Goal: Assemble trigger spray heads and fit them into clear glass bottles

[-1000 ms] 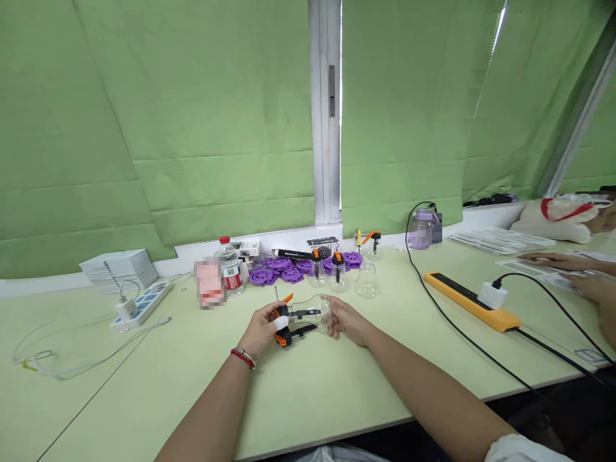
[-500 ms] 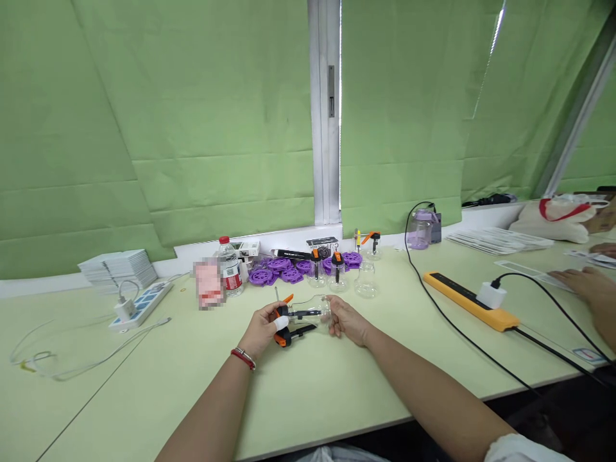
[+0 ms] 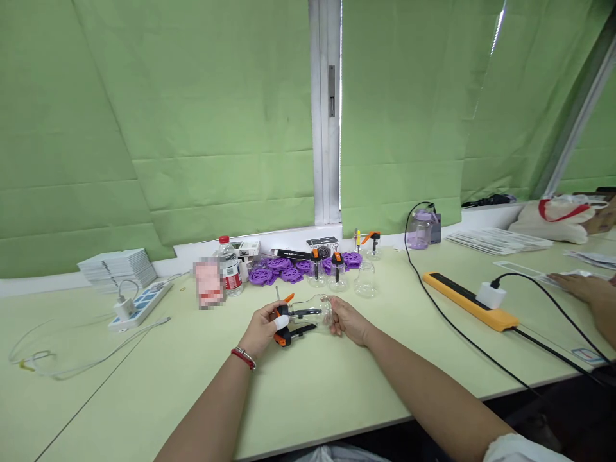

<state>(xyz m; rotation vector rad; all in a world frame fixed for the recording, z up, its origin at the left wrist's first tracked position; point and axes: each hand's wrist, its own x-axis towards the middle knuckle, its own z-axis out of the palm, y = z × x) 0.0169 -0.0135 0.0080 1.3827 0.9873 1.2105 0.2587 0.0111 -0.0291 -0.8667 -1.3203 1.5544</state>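
Observation:
In front of me, my left hand (image 3: 262, 326) is closed around a black and orange lid (image 3: 282, 310) whose dark stem runs inside a clear bottle (image 3: 315, 307) lying sideways. The left thumb has a white wrap on it. My right hand (image 3: 349, 321) grips the bottle's base end. Just below is a second black and orange lid (image 3: 285, 339) with a dark stem pointing right; whether the left fingers also hold it I cannot tell. A thin rod (image 3: 276, 293) sticks up by the left fingertips.
Beyond my hands stand two lidded bottles (image 3: 338, 273), an open clear bottle (image 3: 366, 282), purple spools (image 3: 262, 276) and a water bottle (image 3: 232, 269). An orange power strip (image 3: 469, 301) with black cables lies right. Another person's hand (image 3: 577, 285) rests at far right.
My hands and the bottle are almost still, with the stem slightly shifted in view. At far right, the other person's hands have moved, and only one shows clearly now.

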